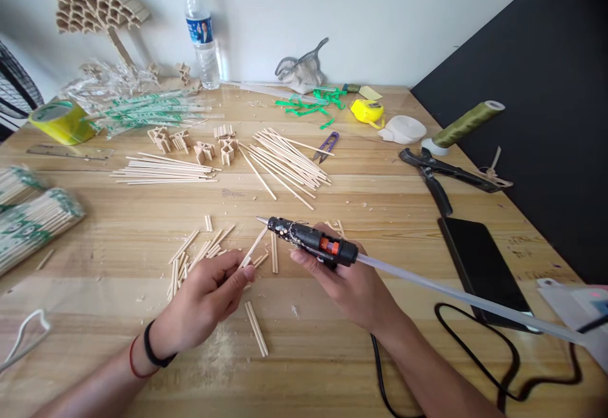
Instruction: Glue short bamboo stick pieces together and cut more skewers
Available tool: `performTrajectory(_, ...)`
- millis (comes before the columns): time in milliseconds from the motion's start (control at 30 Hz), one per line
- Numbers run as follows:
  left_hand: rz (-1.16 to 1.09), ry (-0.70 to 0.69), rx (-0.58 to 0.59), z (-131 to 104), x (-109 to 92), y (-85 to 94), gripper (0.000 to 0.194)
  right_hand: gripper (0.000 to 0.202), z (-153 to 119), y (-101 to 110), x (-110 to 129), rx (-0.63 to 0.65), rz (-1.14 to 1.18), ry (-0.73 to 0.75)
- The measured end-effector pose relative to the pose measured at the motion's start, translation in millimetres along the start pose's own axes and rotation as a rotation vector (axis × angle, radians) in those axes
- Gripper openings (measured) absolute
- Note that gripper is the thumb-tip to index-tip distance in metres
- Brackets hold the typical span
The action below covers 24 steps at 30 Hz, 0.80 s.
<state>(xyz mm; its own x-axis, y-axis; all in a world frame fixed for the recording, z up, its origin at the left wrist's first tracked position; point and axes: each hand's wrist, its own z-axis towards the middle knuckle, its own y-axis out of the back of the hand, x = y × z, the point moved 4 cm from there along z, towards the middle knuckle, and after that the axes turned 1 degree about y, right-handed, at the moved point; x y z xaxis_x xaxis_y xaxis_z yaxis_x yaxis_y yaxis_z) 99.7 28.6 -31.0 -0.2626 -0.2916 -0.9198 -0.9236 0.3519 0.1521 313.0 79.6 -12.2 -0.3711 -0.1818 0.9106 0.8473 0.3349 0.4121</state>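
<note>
Between the thumb and fingers of my left hand (209, 297) is a short wooden stick piece (254, 247), tilted up to the right. My right hand (351, 285) grips a black hot glue gun (308, 240), its metal tip pointing left, just above the stick's upper end. A long translucent glue stick (441, 288) runs out of the gun's back. Short cut sticks (180, 269) lie in a loose heap beyond my left hand. One pair of sticks (256, 328) lies side by side between my hands, and another pair (274, 253) below the gun's nose.
Long sticks (289, 164) and small stick bundles (204, 152) lie farther back. Pliers (432, 174), a phone (484, 272) and a black cord (475, 329) are at the right. Thread snips (327, 145), a yellow tape measure (367, 111) and a water bottle (202, 38) stand or lie toward the wall.
</note>
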Motion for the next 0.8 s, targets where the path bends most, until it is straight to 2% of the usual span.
performTrajectory(233, -0.014, -0.007, -0.005, -0.2, -1.0, -0.3, 0.050, 0.026, -0.6, -2.9, 2.9, 0.115, 0.047, 0.020)
performTrajectory(500, -0.070, 0.007, -0.026, 0.3, 2.0, -1.8, 0.044, 0.028, -2.4, -4.3, 3.9, 0.149, 0.012, -0.003)
performTrajectory(800, -0.128, -0.028, -0.055, -1.4, 8.2, 1.1, 0.049, 0.030, 0.1, 3.3, 5.6, -0.040, -0.035, 0.018)
